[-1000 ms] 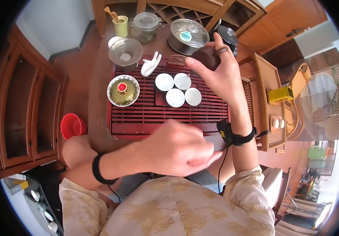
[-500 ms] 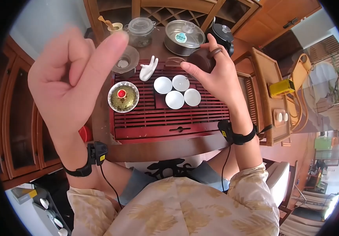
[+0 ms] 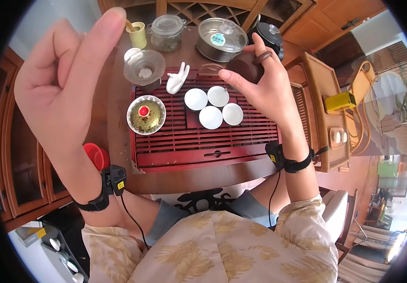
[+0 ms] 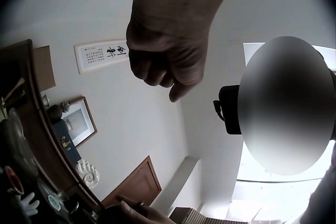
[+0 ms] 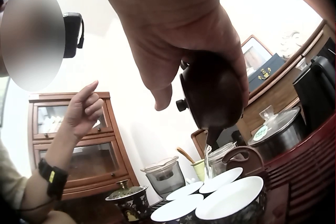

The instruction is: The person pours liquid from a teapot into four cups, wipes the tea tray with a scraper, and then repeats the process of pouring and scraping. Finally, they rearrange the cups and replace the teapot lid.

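My right hand (image 3: 272, 89) grips a dark brown teapot (image 3: 243, 66) above the tea tray (image 3: 175, 155). In the right wrist view the teapot (image 5: 212, 90) is tipped spout-down, its lid knob toward the thumb. A thin stream (image 5: 208, 163) falls from the spout to the white-lined cups, which stand clustered; the front cup (image 5: 231, 200) has a dark outside. My left hand (image 3: 64, 89) is raised at the left, away from the table, with fingers curled, one digit sticking up and nothing held. The left wrist view shows that hand (image 4: 168, 50) fist-like against the wall.
On the tray stand a lidded tea bowl (image 3: 146, 123), a white hand-shaped ornament (image 3: 177, 80) and a strainer (image 3: 143, 66). Behind are a glass jar (image 3: 166, 33), a lidded pot (image 3: 220, 45) and a black kettle (image 3: 270, 35). A red bucket (image 3: 97, 156) sits at lower left.
My left hand has gone from low in front of my lap up to the left, then slightly farther left. The right hand stays over the tray with the teapot.
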{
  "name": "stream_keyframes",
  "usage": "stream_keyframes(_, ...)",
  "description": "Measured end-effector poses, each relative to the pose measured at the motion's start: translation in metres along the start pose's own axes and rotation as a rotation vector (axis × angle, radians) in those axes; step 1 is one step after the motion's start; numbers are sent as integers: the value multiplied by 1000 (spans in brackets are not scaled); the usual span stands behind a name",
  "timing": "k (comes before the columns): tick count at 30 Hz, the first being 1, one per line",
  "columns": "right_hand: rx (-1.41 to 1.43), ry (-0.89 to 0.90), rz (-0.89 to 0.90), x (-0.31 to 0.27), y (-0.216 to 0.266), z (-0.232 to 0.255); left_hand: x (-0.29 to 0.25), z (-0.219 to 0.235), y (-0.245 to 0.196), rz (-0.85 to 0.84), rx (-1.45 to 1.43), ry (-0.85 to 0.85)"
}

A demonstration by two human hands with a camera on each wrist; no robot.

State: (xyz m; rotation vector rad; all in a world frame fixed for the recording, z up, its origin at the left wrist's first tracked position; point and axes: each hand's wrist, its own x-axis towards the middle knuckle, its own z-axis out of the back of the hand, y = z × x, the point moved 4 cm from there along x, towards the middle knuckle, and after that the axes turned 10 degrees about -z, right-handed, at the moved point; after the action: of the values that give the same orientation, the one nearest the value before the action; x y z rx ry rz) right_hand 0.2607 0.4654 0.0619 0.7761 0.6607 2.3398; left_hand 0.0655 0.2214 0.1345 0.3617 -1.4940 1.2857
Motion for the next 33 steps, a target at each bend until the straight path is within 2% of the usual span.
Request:
stream_keyframes(4,-15,-7,11,3,-3,-3,-4,16,16,68,17,23)
stream_keyframes(10,-28,-7,-28,4,-11,-13,-5,22,15,-29,59,0)
stream_keyframes(13,-28,3,-40,2,-8,-16,-5,25,16,4,53,22)
stream_keyframes(16,-60,-10,-11,-6,-6,-17,-6,29,18,-44,42,58)
stream_keyframes(19,-3,2,7,-17,7,-14,-6,23,12,22,39,-27)
stream_keyframes(22,6,41,-14,-31,17,-12,-7,32,23,-96,28,95)
stream_keyframes(25,2,66,-25,-40,21,-13,-9,33,25,-112,78,122)
stream_keyframes(33,-61,91,-15,-47,18,-17,-4,26,26,-131,13,81)
